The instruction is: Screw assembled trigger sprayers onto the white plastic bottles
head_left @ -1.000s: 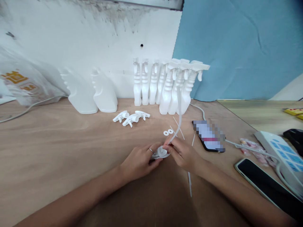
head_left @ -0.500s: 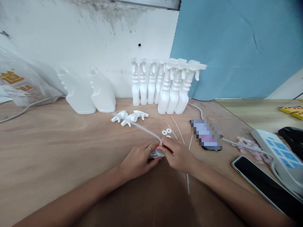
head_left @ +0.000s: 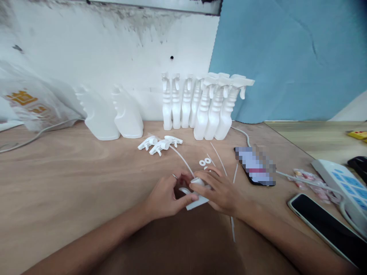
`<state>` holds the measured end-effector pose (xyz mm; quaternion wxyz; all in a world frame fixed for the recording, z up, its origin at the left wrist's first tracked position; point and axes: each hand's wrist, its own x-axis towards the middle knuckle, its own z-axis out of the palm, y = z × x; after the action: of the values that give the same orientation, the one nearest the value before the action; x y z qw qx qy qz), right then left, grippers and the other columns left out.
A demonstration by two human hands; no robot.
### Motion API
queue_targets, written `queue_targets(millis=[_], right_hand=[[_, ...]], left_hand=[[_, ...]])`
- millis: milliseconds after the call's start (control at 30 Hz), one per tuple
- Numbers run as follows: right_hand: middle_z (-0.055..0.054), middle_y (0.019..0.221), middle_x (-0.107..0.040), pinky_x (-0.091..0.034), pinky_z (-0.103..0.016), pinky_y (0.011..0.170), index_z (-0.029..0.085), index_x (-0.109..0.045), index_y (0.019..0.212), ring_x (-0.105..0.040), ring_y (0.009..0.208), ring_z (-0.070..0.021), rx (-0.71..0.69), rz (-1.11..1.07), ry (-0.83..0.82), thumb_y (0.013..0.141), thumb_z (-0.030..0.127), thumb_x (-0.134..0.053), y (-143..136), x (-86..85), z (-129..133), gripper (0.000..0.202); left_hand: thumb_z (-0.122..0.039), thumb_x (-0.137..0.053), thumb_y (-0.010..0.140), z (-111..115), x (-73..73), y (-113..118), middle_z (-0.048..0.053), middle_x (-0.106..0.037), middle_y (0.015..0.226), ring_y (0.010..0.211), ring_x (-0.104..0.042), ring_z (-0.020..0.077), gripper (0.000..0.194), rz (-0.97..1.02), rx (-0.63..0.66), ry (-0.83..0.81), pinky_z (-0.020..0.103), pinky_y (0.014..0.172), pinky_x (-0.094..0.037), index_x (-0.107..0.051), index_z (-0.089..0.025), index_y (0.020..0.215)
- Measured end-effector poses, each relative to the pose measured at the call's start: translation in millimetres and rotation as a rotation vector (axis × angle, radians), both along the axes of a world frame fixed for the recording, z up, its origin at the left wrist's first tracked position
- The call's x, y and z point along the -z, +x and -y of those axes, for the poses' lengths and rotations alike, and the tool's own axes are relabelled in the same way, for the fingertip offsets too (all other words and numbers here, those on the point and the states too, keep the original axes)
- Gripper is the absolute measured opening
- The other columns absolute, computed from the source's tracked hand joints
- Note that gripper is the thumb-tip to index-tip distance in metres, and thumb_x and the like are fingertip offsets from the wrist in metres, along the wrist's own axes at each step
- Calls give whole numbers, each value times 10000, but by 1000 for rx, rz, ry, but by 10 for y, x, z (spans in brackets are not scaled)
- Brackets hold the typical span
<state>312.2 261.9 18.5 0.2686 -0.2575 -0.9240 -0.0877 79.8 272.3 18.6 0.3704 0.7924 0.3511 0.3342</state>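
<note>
Between both hands is a white trigger spray head, with a thin dip tube rising from it toward the back left. My right hand is closed around the head's right side, its fingers over the collar. My left hand curls at the left side, its thumb against the head and its fingers partly hidden behind. Several more spray heads lie on the table beyond. Small white ring washers lie just past my right hand, near loose thin tubes.
Two bottles without heads stand at the back left, beside a plastic bag. Several assembled spray bottles stand at the back middle. Rightward lie a phone, a dark-screened phone, small wrapped packets and a power strip.
The spray head has turned and shows more between my hands. My right hand has shifted from pinching near the tube's base to holding the head; my left fingers have loosened. The view has shifted slightly.
</note>
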Motion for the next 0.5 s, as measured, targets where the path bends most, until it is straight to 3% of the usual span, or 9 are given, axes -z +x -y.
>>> queue_targets(millis=[67, 133, 200, 267, 367, 500], right_hand=[[-140, 1218, -641, -442, -515, 1001, 254, -496, 1315, -607, 1177, -285, -21, -158, -42, 889, 75, -525, 43, -10, 14, 463], [-128, 1250, -641, -464, -497, 993, 281, -489, 1309, -610, 1192, -297, 5, -375, -211, 891, 147, -605, 115, -45, 51, 454], [-108, 1190, -677, -495, -475, 958, 297, -490, 1289, -662, 1106, -292, 69, -633, -443, 908, 216, -635, 193, -83, 94, 415], [-77, 1013, -726, -520, -454, 890, 292, -496, 1256, -706, 961, -277, 124, -904, -637, 946, 269, -600, 259, -110, 114, 328], [-59, 896, -736, -532, -416, 739, 272, -543, 1156, -707, 806, -267, 137, -1205, -802, 947, 339, -589, 326, -129, 72, 224], [-71, 907, -748, -512, -367, 583, 252, -580, 1052, -694, 710, -255, 151, -1339, -940, 884, 393, -641, 375, -148, -39, 228]], left_hand=[[-467, -589, 920, -204, -99, -132, 53, -636, 1037, 886, -616, 204, 328, -38, -175, 195, 341, 763, -525, -538, -226, 1136], [-409, -544, 951, -540, -211, -352, 78, -586, 1109, 986, -580, 225, 293, -25, -478, 431, 390, 877, -499, -511, -209, 1163], [-393, -671, 873, -934, -297, -629, 113, -520, 1222, 1092, -529, 260, 439, -46, -776, 619, 418, 942, -475, -481, -175, 1203], [-416, -761, 811, -1290, -325, -897, 134, -445, 1346, 1205, -458, 281, 645, -105, -1005, 680, 445, 1070, -391, -427, -135, 1287], [-507, -795, 779, -1627, -248, -1150, 207, -378, 1401, 1286, -357, 340, 892, -100, -1118, 650, 528, 1146, -261, -327, -19, 1361], [-562, -788, 769, -1786, -38, -1174, 208, -336, 1434, 1335, -301, 361, 1011, -104, -1106, 615, 553, 1141, -242, -244, 12, 1398]])
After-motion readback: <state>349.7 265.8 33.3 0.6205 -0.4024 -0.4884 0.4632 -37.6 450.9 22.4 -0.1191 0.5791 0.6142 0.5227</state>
